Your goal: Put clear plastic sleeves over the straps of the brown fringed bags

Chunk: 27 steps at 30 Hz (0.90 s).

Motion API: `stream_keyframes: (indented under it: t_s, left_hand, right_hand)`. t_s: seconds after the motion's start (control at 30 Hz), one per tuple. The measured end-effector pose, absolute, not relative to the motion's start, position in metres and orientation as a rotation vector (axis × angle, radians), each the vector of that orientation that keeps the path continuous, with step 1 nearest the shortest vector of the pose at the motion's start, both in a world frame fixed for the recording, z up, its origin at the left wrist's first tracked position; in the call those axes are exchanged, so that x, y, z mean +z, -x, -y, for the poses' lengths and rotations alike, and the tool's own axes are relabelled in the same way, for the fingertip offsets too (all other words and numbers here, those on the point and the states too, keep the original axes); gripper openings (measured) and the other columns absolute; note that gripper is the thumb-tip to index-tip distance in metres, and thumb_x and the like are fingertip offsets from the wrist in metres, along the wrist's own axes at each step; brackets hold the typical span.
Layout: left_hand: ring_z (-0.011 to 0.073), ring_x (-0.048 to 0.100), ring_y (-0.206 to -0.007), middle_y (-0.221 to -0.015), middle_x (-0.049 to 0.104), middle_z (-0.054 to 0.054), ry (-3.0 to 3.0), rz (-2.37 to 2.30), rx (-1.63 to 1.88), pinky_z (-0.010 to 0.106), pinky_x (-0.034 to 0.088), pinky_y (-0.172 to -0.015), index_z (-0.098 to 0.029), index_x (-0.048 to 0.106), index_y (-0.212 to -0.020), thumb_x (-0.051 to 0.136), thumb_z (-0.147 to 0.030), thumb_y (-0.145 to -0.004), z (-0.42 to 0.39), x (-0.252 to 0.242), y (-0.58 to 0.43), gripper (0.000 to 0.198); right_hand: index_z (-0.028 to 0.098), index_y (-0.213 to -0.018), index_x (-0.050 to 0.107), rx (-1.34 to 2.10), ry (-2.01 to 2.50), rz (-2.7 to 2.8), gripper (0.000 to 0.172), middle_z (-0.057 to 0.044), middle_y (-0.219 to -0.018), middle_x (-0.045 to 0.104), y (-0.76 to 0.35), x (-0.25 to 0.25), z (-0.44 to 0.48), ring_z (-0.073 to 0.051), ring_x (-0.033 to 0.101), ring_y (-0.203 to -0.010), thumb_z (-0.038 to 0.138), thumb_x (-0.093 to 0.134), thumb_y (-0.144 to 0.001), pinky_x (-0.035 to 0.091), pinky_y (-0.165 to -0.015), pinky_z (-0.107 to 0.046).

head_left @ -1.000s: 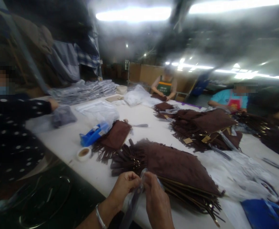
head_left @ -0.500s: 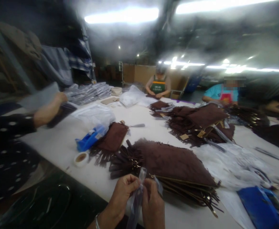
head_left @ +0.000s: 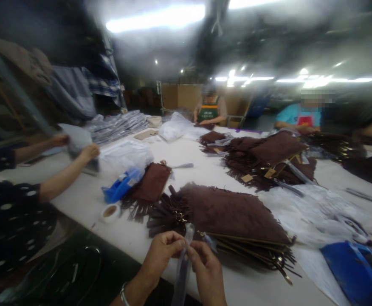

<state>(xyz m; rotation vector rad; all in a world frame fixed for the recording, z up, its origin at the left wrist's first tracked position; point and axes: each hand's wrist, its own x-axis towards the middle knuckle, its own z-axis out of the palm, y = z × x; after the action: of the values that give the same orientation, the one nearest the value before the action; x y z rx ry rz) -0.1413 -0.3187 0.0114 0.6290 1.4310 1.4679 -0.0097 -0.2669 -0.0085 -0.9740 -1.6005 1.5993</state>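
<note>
My left hand (head_left: 162, 255) and my right hand (head_left: 207, 270) meet at the table's near edge, both pinched shut on a thin clear plastic sleeve (head_left: 182, 272) that hangs down between them. Just beyond my fingers lies a stack of brown fringed suede bags (head_left: 233, 214) with gold zips and dark tassels (head_left: 165, 212). A single brown bag (head_left: 152, 182) lies further left on the white table (head_left: 84, 199).
A tape roll (head_left: 110, 211) and a blue packet (head_left: 119, 187) sit left of the bags. A person in a dotted black sleeve (head_left: 10, 212) handles a grey bag at left. More brown bags (head_left: 269, 157), clear plastic (head_left: 313, 212) and a blue bag (head_left: 354, 272) lie right. Other people sit across.
My hands stay pinched on the plastic sleeve, shifting slightly. The person at left has brought both hands onto a grey bag on the table.
</note>
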Motion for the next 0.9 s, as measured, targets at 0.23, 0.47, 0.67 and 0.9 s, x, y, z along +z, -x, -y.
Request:
stream_keyframes:
  t_s: [0.23,0.47,0.67,0.9]
  left_hand:
    - [0.0189,0.06,-0.067,-0.068,0.067,0.004,-0.851,-1.728,1.482,0.027,0.044,-0.064,-0.017,0.07,-0.074,0.067,-0.034,-0.079,0.323,0.015,0.133,0.018]
    - [0.0173,0.058,-0.066,-0.069,0.064,0.002,-0.384,-1.522,1.615,0.026,0.045,-0.061,-0.017,0.067,-0.072,0.074,-0.039,-0.07,0.324,-0.002,0.118,0.024]
    - [0.0177,0.061,-0.063,-0.068,0.065,0.006,-0.071,-1.022,1.353,0.028,0.047,-0.063,-0.013,0.067,-0.073,0.074,-0.021,-0.064,0.32,-0.016,0.14,0.015]
    - [0.0194,0.063,-0.066,-0.07,0.066,0.008,-0.138,-0.807,1.302,0.032,0.048,-0.069,-0.011,0.069,-0.078,0.066,-0.015,-0.07,0.316,-0.017,0.139,0.01]
  right_hand:
    - [0.016,-0.09,0.069,1.728,0.981,1.417,0.036,-0.004,-0.075,0.067,0.012,-0.013,0.268,-0.018,0.06,-0.066,0.049,0.065,-0.078,0.046,-0.055,-0.023]
    - [0.015,-0.09,0.068,1.689,0.962,1.417,0.032,-0.007,-0.084,0.07,0.012,-0.013,0.271,-0.021,0.065,-0.076,0.046,0.063,-0.08,0.052,-0.069,-0.029]
    - [0.016,-0.092,0.067,1.732,0.97,1.374,0.029,-0.006,-0.081,0.07,0.01,-0.021,0.272,-0.02,0.065,-0.076,0.042,0.064,-0.08,0.05,-0.068,-0.027]
    - [0.014,-0.092,0.064,1.893,0.968,1.112,0.045,-0.002,-0.069,0.064,0.011,-0.044,0.267,-0.012,0.054,-0.051,0.05,0.075,-0.068,0.039,-0.044,-0.021]
